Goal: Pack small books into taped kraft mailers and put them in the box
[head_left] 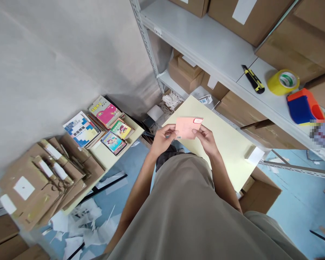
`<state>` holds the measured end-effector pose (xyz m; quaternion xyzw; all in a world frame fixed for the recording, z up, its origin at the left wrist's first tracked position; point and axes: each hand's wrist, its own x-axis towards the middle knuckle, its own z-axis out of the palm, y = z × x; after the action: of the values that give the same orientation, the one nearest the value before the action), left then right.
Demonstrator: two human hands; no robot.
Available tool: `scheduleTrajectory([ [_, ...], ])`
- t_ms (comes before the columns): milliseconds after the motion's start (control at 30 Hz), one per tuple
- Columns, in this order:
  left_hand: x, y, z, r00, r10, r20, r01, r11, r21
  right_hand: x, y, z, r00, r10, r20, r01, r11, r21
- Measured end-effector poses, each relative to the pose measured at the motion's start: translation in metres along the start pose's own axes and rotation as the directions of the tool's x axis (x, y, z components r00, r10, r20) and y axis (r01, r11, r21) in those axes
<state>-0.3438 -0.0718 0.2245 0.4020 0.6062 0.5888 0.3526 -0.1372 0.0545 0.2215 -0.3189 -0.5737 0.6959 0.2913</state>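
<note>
A small pink booklet (188,127) is held up over the cream table (227,144), with a barcode at its lower left and a red-edged white label at its upper right. My left hand (164,139) pinches its left edge, thumb on the near face. On the other side my right hand (206,139) grips the lower right edge in the same way. Fingers behind the booklet are hidden. At the table's right end stands a small white box (254,155).
Left, a second table (127,133) bears book stacks (81,128) and flattened cardboard (40,180). A shelf (206,47) at right carries cartons, a box cutter (253,79), yellow tape (283,82) and a tape dispenser (304,106). Paper scraps (83,213) litter the blue floor.
</note>
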Motion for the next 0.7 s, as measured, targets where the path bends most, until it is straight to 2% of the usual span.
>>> scheduleTrajectory([
  [167, 0.001, 0.01, -0.002, 0.982, 0.185, -0.035, -0.178, 0.972, 0.152, 0.002, 0.0, -0.01, 0.976, -0.198, 0.087, 0.207, 0.971, -0.116],
  [300, -0.001, 0.014, 0.0, 0.974, 0.221, -0.05, -0.212, 0.967, 0.14, 0.001, -0.005, -0.014, 0.964, -0.242, 0.111, 0.257, 0.956, -0.141],
  [467, -0.003, 0.013, 0.002, 0.986, 0.151, -0.072, -0.143, 0.984, 0.104, 0.0, -0.009, -0.018, 0.959, -0.259, 0.112, 0.275, 0.947, -0.165],
  [700, -0.001, 0.01, 0.003, 0.996, -0.064, -0.06, 0.061, 0.997, -0.046, -0.003, -0.002, -0.016, 0.992, -0.121, -0.019, 0.116, 0.978, -0.17],
])
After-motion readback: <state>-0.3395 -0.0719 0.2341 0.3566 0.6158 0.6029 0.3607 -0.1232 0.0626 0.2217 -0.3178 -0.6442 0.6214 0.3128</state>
